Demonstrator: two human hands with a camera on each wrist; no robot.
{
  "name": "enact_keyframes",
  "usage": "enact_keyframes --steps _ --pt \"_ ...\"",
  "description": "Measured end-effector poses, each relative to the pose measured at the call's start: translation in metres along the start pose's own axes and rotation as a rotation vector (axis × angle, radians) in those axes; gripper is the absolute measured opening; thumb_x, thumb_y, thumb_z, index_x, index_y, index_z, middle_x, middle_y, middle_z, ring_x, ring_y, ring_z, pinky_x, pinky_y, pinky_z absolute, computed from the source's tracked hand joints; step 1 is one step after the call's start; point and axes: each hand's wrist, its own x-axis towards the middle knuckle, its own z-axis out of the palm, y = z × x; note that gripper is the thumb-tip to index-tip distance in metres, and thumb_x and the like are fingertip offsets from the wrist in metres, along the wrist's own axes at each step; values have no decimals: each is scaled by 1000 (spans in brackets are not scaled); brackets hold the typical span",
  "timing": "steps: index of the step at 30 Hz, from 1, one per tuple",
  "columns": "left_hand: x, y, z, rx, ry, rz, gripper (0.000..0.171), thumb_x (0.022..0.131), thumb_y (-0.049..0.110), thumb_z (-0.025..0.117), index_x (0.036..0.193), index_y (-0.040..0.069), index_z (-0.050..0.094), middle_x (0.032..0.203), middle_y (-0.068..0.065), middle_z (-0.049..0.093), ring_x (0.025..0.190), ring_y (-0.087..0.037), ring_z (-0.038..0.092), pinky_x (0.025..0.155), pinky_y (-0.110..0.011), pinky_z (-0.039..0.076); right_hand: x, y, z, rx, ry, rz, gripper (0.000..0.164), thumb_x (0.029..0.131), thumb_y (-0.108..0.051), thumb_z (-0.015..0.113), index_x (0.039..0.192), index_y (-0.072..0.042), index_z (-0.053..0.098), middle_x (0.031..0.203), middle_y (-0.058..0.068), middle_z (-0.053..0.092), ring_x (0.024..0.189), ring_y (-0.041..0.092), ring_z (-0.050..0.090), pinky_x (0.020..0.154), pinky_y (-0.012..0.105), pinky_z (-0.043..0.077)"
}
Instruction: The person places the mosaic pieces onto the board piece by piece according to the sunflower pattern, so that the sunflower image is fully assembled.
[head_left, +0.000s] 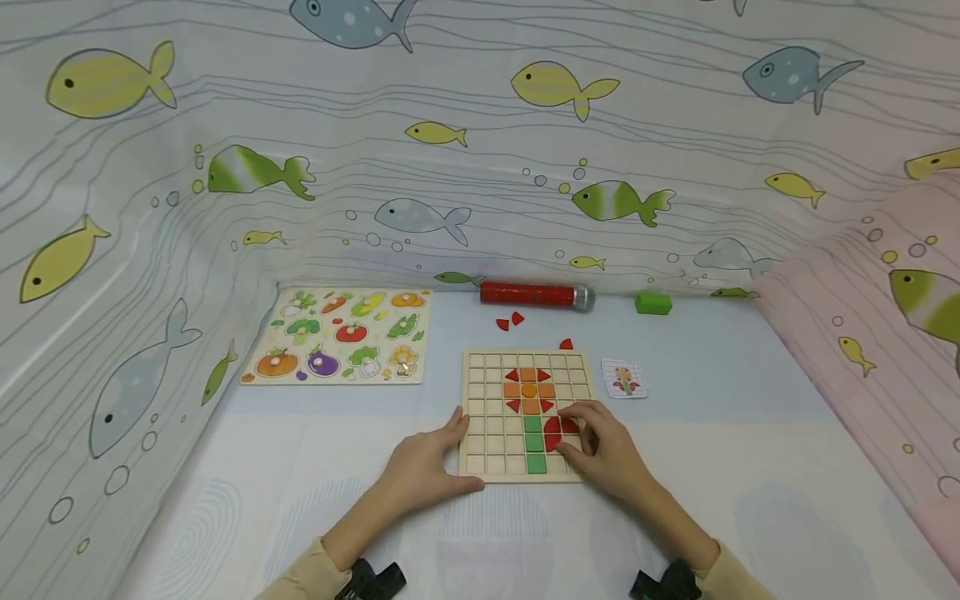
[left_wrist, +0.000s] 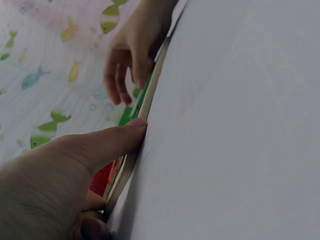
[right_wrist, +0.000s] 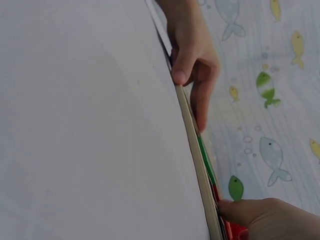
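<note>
A wooden grid board (head_left: 486, 421) lies on the table with orange, red and green flat pieces set in its squares. My left hand (head_left: 422, 469) holds its near left corner, the thumb along the front edge and the fingers at the left side. My right hand (head_left: 611, 454) is over the right part, thumb and index finger apart, touching red quarter-round pieces (head_left: 552, 425) beside the column of green squares (head_left: 533, 442). The palm side is partly hidden. In the left wrist view, the right hand (left_wrist: 135, 55) shows a gap between thumb and fingers.
A picture card (head_left: 624, 379) lies right of the board. Loose red pieces (head_left: 503, 324) and another red piece (head_left: 566, 343) lie behind it. Farther back are a red microphone-like cylinder (head_left: 528, 293) and a green block (head_left: 653, 303). A vegetable puzzle board (head_left: 352, 358) lies at left.
</note>
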Motion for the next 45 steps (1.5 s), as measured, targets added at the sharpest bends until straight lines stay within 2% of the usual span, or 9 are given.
enact_keyframes --steps 6,8,11,13,15,18,24,32,45 --pt "1 0 1 -1 -5 -9 101 78 57 89 156 6 51 166 -9 42 137 -36 60 105 -53 54 2 -5 -11 -17 49 76 56 84 -10 91 133 -7 65 83 2 56 61 3 45 54 21 41" --pt "1 0 1 2 -8 -10 101 78 57 89 156 5 51 166 -9 42 137 -36 61 105 -53 54 3 -6 -18 -45 70 75 58 84 -11 91 135 -5 64 78 3 54 61 3 45 53 21 41" --pt "0 1 1 6 -9 -10 101 78 57 89 156 5 52 166 -10 43 136 -36 61 105 -53 54 2 -6 -27 -110 39 100 66 85 -19 92 140 -2 61 101 12 67 61 5 46 54 23 43" --pt "0 1 0 5 -9 -10 100 78 56 89 156 4 52 165 -11 43 136 -36 62 104 -54 55 0 -6 -28 -169 -31 157 77 87 -33 90 148 -2 55 130 18 66 81 13 65 71 29 57" --pt "0 2 -1 4 -8 -11 100 78 56 89 155 4 52 165 -11 43 136 -36 62 105 -54 54 -3 -6 -27 -212 -107 225 93 87 -49 87 157 -1 46 156 20 52 113 27 69 94 43 59" --pt "1 1 0 -1 -7 -12 101 78 57 89 155 4 52 165 -11 43 137 -36 61 105 -54 54 -7 -7 -25 -246 -184 285 116 82 -64 83 164 1 32 168 22 38 153 44 40 118 62 40" --pt "1 -1 0 6 -2 -5 101 78 58 88 155 5 53 165 -9 43 136 -36 62 104 -53 55 -10 -7 -27 -320 -252 300 134 74 -76 83 164 6 29 170 24 31 154 43 38 118 58 42" --pt "1 -1 1 6 1 -5 101 77 60 88 155 6 53 165 -9 43 136 -36 62 104 -53 55 -7 -5 -31 -335 -306 325 139 68 -81 83 162 7 31 170 27 26 154 46 36 116 60 43" --pt "2 0 0 -1 -12 -15 101 78 57 89 155 4 52 165 -11 43 136 -36 62 105 -54 54 -7 -2 -31 -344 -309 324 138 67 -82 82 161 7 34 170 26 28 150 48 41 112 60 48"
